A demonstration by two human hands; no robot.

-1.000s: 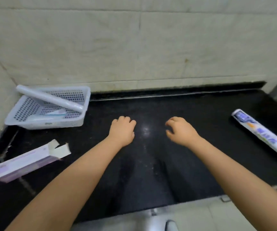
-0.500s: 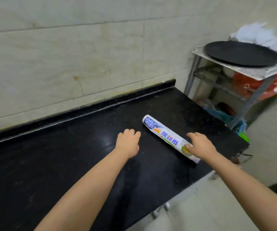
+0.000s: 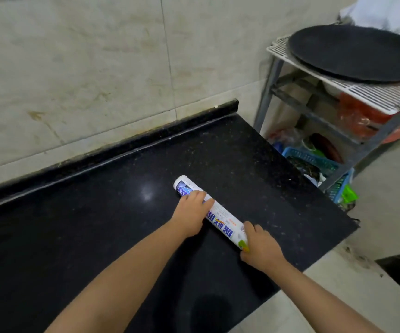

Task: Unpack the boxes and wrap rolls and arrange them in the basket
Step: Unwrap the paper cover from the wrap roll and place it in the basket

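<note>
A white wrap roll (image 3: 220, 221) with blue lettering lies diagonally on the black countertop (image 3: 98, 224), near its right end. My left hand (image 3: 190, 213) rests on the roll's far part, fingers curled over it. My right hand (image 3: 260, 247) grips the near end, which it hides. The basket and the box are out of view.
The counter ends at a right edge (image 3: 314, 188) and a front edge (image 3: 290, 277). Beyond the right edge stands a metal rack (image 3: 353, 92) with a round black pan (image 3: 355, 51) on top and blue baskets (image 3: 312, 162) below. A tiled wall runs behind the counter.
My view swung right from the basket and box to the counter's end. Both hands moved onto the wrap roll, the left from the bare counter, the right closing around the near end.
</note>
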